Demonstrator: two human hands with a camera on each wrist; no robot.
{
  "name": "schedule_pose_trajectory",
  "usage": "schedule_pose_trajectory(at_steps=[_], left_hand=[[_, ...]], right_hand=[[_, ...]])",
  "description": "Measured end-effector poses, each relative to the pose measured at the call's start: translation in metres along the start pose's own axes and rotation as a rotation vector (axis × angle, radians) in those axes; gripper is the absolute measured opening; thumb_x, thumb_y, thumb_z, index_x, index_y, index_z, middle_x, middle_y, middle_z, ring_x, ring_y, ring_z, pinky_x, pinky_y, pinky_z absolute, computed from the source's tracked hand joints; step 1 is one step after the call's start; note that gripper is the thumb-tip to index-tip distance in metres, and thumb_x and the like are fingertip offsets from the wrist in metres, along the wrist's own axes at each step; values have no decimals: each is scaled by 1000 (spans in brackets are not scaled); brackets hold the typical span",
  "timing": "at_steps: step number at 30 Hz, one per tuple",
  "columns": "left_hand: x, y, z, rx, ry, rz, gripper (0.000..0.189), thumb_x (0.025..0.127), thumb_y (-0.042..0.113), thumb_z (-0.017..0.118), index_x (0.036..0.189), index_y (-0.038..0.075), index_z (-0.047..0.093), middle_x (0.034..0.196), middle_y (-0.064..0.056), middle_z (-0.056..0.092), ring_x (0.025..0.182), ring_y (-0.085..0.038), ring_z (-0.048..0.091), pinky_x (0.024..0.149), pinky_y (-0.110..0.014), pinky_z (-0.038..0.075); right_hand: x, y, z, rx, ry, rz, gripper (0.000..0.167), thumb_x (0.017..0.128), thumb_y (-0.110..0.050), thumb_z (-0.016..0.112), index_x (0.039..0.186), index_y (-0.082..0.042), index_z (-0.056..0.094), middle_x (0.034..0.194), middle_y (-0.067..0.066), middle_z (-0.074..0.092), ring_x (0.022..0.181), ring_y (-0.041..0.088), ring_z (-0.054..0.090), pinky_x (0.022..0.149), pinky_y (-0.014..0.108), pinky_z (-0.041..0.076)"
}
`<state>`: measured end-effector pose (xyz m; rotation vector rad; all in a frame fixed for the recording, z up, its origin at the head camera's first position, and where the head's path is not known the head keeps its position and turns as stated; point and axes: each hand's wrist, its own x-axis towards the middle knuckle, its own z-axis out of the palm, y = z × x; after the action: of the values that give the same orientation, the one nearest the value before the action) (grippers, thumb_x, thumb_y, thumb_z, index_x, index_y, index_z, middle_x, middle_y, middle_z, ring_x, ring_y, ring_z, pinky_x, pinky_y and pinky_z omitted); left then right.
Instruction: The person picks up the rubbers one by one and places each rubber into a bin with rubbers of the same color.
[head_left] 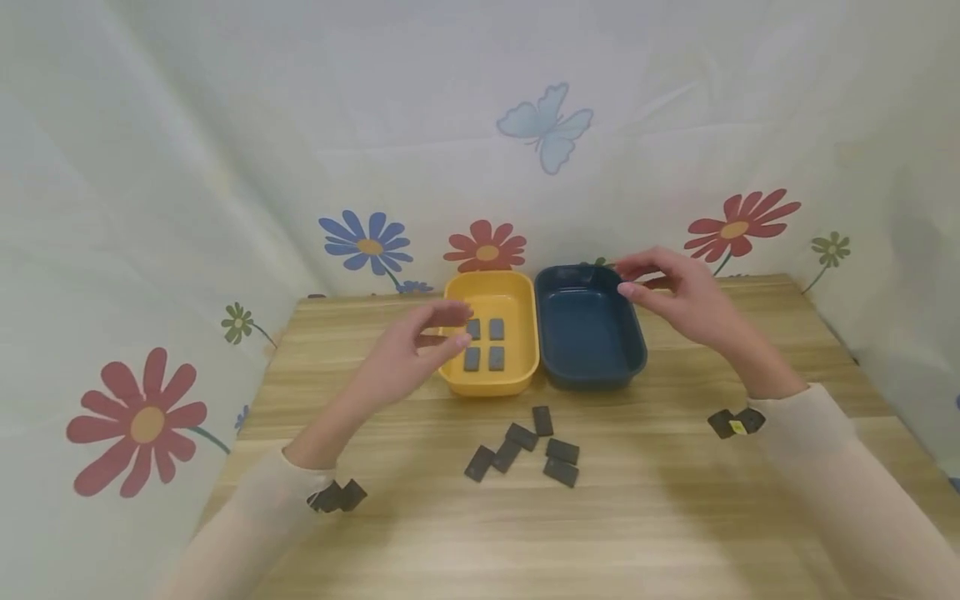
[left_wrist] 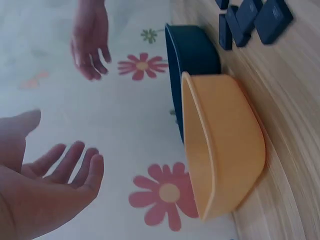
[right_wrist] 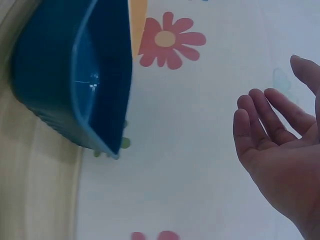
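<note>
My left hand (head_left: 408,350) hovers at the left side of a yellow tray (head_left: 527,333), fingers loosely bent with nothing between them; the left wrist view shows this hand (left_wrist: 55,185) apart from the tray. Four-sided dark grey tiles (head_left: 496,358) lie in rows inside the yellow tray, partly hidden by my fingertips. At the right, my right hand (head_left: 686,300) is raised near the far right corner of a dark blue tray (head_left: 588,329), whose inside looks bare. The right wrist view shows that hand (right_wrist: 285,155) relaxed, holding nothing and apart from the blue tray (right_wrist: 45,65).
Several dark tiles (head_left: 522,436) lie loose on the wooden table (head_left: 450,525) in front of the trays. The two trays stand side by side. Behind them hangs a pale cloth (head_left: 420,125) printed with flowers and a butterfly. Dark pieces (head_left: 337,497) show at each sleeve cuff.
</note>
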<state>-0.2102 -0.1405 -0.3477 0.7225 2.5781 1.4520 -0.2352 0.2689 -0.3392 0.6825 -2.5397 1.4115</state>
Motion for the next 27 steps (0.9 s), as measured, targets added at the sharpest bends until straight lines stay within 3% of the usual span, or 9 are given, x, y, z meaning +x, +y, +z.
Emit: schedule_pose_trajectory(at_steps=[4, 8, 13, 17, 24, 27], left_hand=[[-11, 10, 14, 43, -141, 69, 55, 98, 39, 79, 145, 20, 60, 141, 7, 64, 132, -17, 60, 107, -46, 55], [-20, 6, 25, 89, -243, 93, 59, 91, 41, 85, 143, 26, 62, 139, 15, 63, 132, -11, 58, 107, -44, 54], [-30, -16, 37, 127, -319, 33, 64, 88, 46, 87, 143, 24, 62, 140, 11, 64, 130, -8, 58, 109, -44, 53], [-40, -37, 43, 229, -389, -5, 66, 89, 47, 86, 144, 21, 62, 142, 8, 64, 129, -10, 58, 109, -42, 52], [-51, -65, 58, 452, -462, 50, 63, 90, 39, 86, 144, 16, 63, 142, 4, 63, 132, -18, 58, 114, -43, 47], [-54, -71, 61, 488, -474, 73, 60, 91, 33, 86, 142, 13, 63, 143, 1, 62, 133, -20, 56, 116, -44, 44]], right_hand=[[-3, 17, 2, 75, 17, 125, 39, 105, -20, 70, 141, -5, 64, 132, 13, 67, 113, 9, 66, 93, 14, 54], [-3, 37, 4, 61, 33, 236, 47, 106, -37, 67, 144, -9, 62, 136, 11, 66, 119, 19, 63, 94, 15, 52], [-4, 66, 7, 54, 37, 338, 53, 106, -41, 65, 146, -6, 59, 139, 15, 64, 121, 23, 61, 91, 15, 51], [-4, 89, 10, 68, 25, 369, 54, 109, -35, 63, 149, 1, 55, 142, 22, 61, 118, 21, 61, 93, 19, 54], [-4, 115, 19, 174, -13, 426, 58, 111, -30, 58, 153, 8, 46, 148, 28, 53, 131, 34, 58, 106, 38, 55], [-1, 124, 26, 260, -15, 444, 58, 111, -27, 58, 153, 10, 43, 149, 31, 50, 129, 28, 60, 103, 33, 56]])
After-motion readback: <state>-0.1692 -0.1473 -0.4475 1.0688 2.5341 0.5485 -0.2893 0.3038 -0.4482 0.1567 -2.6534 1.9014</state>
